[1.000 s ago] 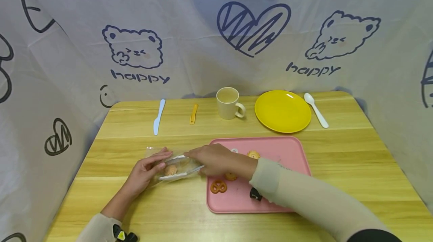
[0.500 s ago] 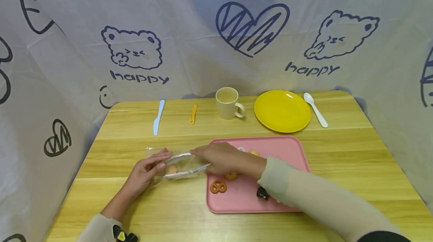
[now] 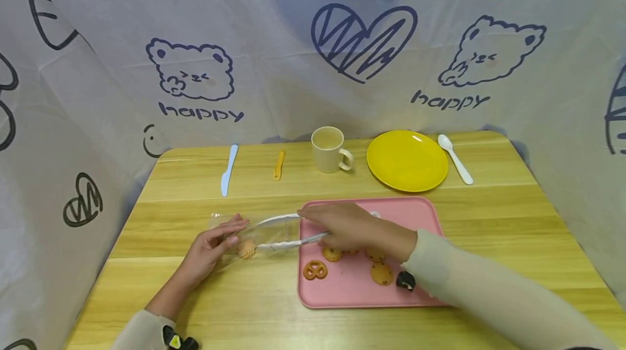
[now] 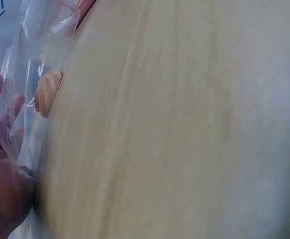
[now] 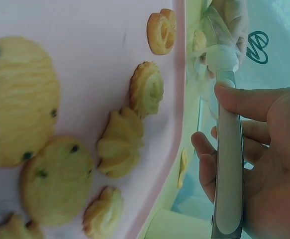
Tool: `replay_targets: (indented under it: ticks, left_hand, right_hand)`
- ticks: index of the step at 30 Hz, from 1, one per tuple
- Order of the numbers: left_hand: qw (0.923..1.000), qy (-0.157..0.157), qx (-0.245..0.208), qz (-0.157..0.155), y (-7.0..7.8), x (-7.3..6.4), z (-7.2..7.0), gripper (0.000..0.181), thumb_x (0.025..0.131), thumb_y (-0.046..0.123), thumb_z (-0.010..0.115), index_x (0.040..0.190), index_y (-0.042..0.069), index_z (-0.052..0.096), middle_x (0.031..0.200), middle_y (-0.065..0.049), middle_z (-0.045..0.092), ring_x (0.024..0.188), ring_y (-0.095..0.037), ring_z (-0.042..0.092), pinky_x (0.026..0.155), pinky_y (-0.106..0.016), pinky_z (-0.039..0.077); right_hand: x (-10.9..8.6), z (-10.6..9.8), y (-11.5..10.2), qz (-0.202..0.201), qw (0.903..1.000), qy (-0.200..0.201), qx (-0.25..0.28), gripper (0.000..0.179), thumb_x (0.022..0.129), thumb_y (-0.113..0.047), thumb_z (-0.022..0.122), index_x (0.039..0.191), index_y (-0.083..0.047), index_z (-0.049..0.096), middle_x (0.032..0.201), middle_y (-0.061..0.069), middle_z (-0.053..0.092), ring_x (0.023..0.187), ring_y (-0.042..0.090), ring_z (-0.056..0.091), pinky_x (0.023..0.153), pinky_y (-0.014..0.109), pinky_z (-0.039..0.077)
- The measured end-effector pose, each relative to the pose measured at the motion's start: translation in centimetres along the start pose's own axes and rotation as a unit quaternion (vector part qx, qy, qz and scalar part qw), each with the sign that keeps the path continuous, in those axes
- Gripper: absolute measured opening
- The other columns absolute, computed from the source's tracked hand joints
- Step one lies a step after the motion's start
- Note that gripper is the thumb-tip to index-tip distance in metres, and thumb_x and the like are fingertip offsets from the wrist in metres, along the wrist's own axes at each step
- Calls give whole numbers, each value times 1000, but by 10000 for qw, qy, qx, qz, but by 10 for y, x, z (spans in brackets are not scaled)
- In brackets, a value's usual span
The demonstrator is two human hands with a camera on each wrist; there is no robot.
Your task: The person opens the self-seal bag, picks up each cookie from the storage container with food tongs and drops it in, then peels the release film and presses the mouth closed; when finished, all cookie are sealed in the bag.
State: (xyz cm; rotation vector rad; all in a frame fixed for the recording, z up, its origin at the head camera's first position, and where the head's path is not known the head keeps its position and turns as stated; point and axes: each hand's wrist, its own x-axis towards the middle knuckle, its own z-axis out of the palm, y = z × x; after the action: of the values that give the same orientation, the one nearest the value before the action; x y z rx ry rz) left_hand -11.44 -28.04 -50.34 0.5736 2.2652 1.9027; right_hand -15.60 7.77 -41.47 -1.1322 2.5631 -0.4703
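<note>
Tongs (image 3: 288,243) gripped in the right hand (image 3: 344,224) span the left edge of the pink tray (image 3: 300,287), spread arms pointing left toward the swirl cookie (image 3: 246,249) inside the clear bag (image 3: 270,232) held by the nearer left hand (image 3: 211,248).

1. Plain pink tray (image 3: 352,294), brown pretzel (image 3: 315,270) aboard.
2. Left of the tray, a tan swirled cookie (image 3: 246,250) in a clear bag (image 3: 274,235).
3. Over the tray's edge, white-and-grey tongs (image 5: 229,169).
4. Beyond the tray, cream mug (image 3: 327,153), solid yellow plate (image 3: 407,161).
5. Behind, pale cloth (image 3: 274,89) with a striped blue heart (image 3: 364,39).
</note>
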Motion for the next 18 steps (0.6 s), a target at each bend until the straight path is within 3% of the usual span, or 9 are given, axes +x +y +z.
replay_targets:
  ticks: [11, 18]
  left_hand:
    - [10000, -9, 28, 2, 1, 0, 0, 33, 105, 0, 55, 135, -11, 60, 146, -12, 60, 151, -9, 34, 115, -11, 29]
    - [10000, -28, 27, -8, 1, 0, 0, 33, 105, 0, 55, 136, -11, 59, 147, -14, 59, 151, -9, 34, 115, -11, 30]
  right_hand:
    - [-32, 1, 17, 311, 9992, 25, 241, 68, 98, -31, 72, 159, -21, 43, 158, -2, 49, 140, 20, 51, 114, 49, 44]
    - [-56, 6, 23, 291, 9991, 194, 223, 65, 96, -20, 73, 156, -18, 47, 157, 2, 51, 139, 24, 53, 113, 51, 45]
